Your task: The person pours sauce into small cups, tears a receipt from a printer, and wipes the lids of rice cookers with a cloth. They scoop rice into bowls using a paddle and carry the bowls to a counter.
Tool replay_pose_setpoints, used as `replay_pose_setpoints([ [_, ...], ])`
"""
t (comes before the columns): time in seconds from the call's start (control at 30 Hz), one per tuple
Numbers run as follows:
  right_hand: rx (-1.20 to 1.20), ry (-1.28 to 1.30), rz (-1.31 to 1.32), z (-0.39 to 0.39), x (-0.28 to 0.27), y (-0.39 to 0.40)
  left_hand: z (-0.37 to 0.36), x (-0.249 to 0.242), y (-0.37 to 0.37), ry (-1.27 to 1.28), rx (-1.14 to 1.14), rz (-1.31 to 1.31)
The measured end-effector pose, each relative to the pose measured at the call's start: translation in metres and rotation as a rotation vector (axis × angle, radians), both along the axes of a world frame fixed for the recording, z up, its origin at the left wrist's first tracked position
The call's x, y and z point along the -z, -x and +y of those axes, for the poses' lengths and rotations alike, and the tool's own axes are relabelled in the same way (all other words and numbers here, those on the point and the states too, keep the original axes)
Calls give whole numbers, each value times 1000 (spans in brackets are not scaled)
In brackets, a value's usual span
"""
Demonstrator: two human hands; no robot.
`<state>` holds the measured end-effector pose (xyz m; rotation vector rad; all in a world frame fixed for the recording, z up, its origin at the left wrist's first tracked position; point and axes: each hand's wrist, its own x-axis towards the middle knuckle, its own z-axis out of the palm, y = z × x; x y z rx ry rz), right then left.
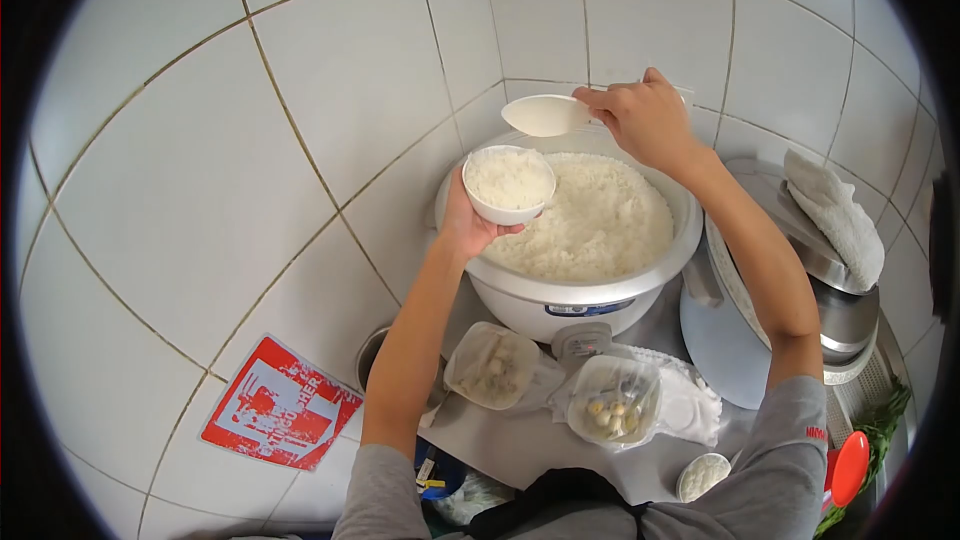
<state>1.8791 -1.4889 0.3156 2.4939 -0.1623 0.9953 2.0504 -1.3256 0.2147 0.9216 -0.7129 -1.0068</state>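
Observation:
My left hand (472, 222) cups a small white bowl (507, 213) from below and the side. Cooked rice (510, 178) fills it to a mound at the rim. My right hand (645, 120) grips a white serving spoon (545, 115) by its handle, above and to the right of the bowl. The spoon's scoop looks bare and points left. Beneath both hands stands a large white tub (640, 287) holding a broad heap of rice (600, 225). The bowl hangs over the tub's left rim.
Nearer me are two clear plastic containers, one with pale food (492, 365) and one with round pieces (613, 405). A white cloth (690, 395) and a small cup (703, 477) lie close by. Metal pots (850, 310) stand right; tiled walls (330, 90) enclose the corner.

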Motion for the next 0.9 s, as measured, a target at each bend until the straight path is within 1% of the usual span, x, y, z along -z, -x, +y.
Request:
replay_pose_setpoints([
  [0.07,32,21,112,4,5,-6,-1,0,1,-15,-19,3],
  [0.1,33,20,111,5,4,-4,-1,-1,1,-24,-37,-1],
  [0.17,-82,-77,-96,11,-1,1,-4,0,-1,-25,-40,47],
  [0.2,-87,-73,-96,16,1,1,-5,-1,-3,-26,-45,93],
  [0.27,-255,-53,-41,27,9,1,-5,0,-4,-22,-59,92],
  [0.33,-220,-62,-19,29,12,-6,-7,3,0,-25,-62,95],
  [0.43,-189,-71,-28,32,-4,-10,-5,1,-3,-63,-35,112],
  [0.5,-186,-85,-37,32,-10,-14,-4,2,-1,-53,-57,13],
  [0.53,-179,-79,-7,31,-11,-18,-4,2,-1,-55,-55,13],
  [0.6,-174,-68,25,26,-13,-27,-2,-1,1,-46,-131,-43],
  [0.67,-230,-42,90,26,-13,-33,-1,-1,-3,-53,-105,-49],
  [0.73,-203,-41,70,22,-22,-27,2,0,-5,-61,-74,-62],
  [0.8,-174,-33,52,20,-27,-21,4,3,-6,-56,-114,-1],
  [0.83,-97,-116,10,19,-25,-17,4,6,-6,-59,-110,4],
  [0.87,-19,-198,-37,18,-24,-15,5,6,-6,3,-79,61],
  [0.9,-14,-199,-35,17,-15,-16,4,7,-6,66,-48,118],
])
